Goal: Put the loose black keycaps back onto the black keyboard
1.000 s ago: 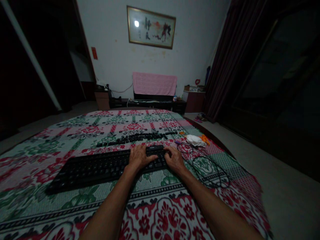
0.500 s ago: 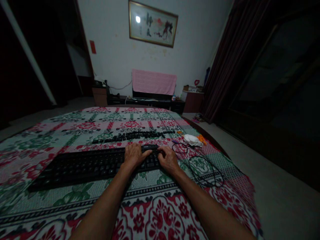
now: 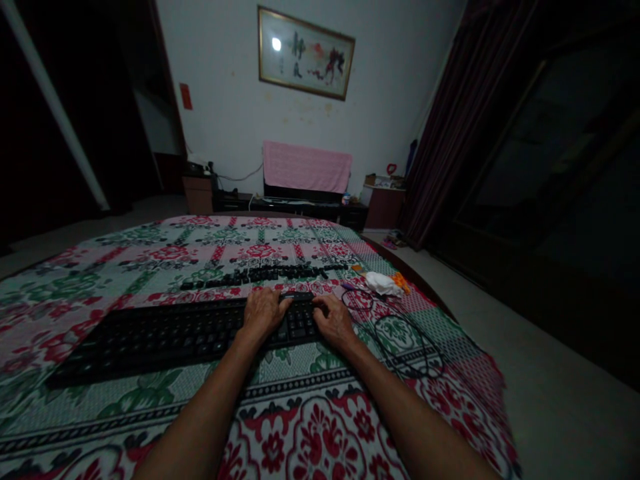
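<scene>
A long black keyboard [image 3: 160, 337] lies across a flowered bedspread [image 3: 310, 433]. Both my hands are at its right end. My left hand [image 3: 263, 313] lies on the keys with its fingers curled and pressed down on them. Just to the right, my right hand [image 3: 334, 323] has its fingers bent round the keyboard's right edge. The two hands almost touch. Behind the keyboard, a row of loose black keycaps [image 3: 260, 274] is laid out on the cloth.
A black cable [image 3: 405, 337] lies coiled to the right of the keyboard. A white crumpled cloth [image 3: 379, 283] and small orange bits sit near the bed's right edge. Beyond the bed are a pink-covered cabinet [image 3: 306, 167] and a framed picture [image 3: 305, 53]. Bare floor lies on the right.
The view has shifted slightly. Both hands have stayed at the keyboard's right end, and my left hand's fingers have curled in a little more.
</scene>
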Demonstrator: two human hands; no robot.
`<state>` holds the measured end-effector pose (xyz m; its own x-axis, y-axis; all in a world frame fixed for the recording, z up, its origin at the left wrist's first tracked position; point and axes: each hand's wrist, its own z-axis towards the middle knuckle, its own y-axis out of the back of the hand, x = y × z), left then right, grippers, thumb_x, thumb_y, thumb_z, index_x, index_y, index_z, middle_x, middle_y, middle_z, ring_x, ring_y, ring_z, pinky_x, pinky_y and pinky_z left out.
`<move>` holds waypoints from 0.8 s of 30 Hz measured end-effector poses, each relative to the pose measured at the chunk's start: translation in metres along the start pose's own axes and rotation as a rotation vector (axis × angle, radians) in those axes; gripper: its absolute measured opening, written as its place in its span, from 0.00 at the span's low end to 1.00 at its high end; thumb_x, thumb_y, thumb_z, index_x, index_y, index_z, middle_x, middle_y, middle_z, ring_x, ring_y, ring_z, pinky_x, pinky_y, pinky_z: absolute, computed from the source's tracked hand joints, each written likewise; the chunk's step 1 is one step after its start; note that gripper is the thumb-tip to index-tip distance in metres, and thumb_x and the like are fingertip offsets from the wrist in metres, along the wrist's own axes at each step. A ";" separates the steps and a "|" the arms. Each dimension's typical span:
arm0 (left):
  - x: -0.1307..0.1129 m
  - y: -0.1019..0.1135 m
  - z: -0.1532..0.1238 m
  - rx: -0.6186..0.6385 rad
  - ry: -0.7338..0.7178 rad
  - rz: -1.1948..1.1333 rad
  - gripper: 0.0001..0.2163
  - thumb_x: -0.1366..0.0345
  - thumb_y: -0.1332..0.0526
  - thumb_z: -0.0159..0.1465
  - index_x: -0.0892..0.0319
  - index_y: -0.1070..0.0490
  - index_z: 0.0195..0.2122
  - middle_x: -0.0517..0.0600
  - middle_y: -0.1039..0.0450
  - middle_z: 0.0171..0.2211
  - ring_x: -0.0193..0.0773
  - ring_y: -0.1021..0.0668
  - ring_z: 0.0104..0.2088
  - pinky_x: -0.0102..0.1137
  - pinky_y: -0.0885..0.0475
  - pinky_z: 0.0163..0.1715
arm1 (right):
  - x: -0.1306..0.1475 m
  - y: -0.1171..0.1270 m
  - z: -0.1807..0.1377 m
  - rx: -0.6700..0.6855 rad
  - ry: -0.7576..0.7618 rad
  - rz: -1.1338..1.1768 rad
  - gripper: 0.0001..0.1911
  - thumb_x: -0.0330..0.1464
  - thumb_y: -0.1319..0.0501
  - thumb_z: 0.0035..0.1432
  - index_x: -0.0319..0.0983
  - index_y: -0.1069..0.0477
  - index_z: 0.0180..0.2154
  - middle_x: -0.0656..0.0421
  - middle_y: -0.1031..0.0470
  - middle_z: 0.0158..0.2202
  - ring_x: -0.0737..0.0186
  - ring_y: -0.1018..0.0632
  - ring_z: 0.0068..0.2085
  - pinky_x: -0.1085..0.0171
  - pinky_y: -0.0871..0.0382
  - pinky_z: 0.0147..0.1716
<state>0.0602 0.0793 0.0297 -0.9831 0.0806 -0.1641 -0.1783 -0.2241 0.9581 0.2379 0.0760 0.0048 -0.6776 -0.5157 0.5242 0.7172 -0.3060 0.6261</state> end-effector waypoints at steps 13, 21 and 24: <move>0.001 -0.002 -0.001 -0.028 -0.011 -0.003 0.19 0.53 0.55 0.60 0.57 0.32 0.41 0.54 0.32 0.39 0.42 0.33 0.43 0.35 0.43 0.45 | -0.053 -0.002 0.069 0.049 -0.134 -0.468 0.16 0.25 0.50 0.49 0.33 0.33 0.41 0.51 0.31 0.37 0.61 0.31 0.40 0.66 0.40 0.42; 0.002 -0.006 0.000 -0.043 -0.007 -0.025 0.19 0.54 0.55 0.60 0.57 0.32 0.42 0.54 0.33 0.39 0.44 0.34 0.44 0.36 0.45 0.46 | -0.066 -0.009 0.092 0.143 -0.201 -0.569 0.14 0.34 0.48 0.51 0.33 0.30 0.35 0.47 0.28 0.34 0.58 0.28 0.36 0.65 0.37 0.35; 0.002 -0.005 -0.001 -0.042 -0.007 -0.032 0.19 0.53 0.55 0.60 0.57 0.32 0.42 0.54 0.33 0.39 0.43 0.34 0.43 0.36 0.45 0.46 | -0.063 -0.009 0.096 0.159 -0.228 -0.594 0.13 0.33 0.48 0.51 0.32 0.29 0.34 0.45 0.28 0.34 0.57 0.27 0.35 0.64 0.37 0.34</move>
<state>0.0591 0.0799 0.0248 -0.9767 0.0948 -0.1924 -0.2109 -0.2619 0.9418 0.2584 0.1880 0.0211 -0.9811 -0.1073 0.1608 0.1889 -0.3552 0.9155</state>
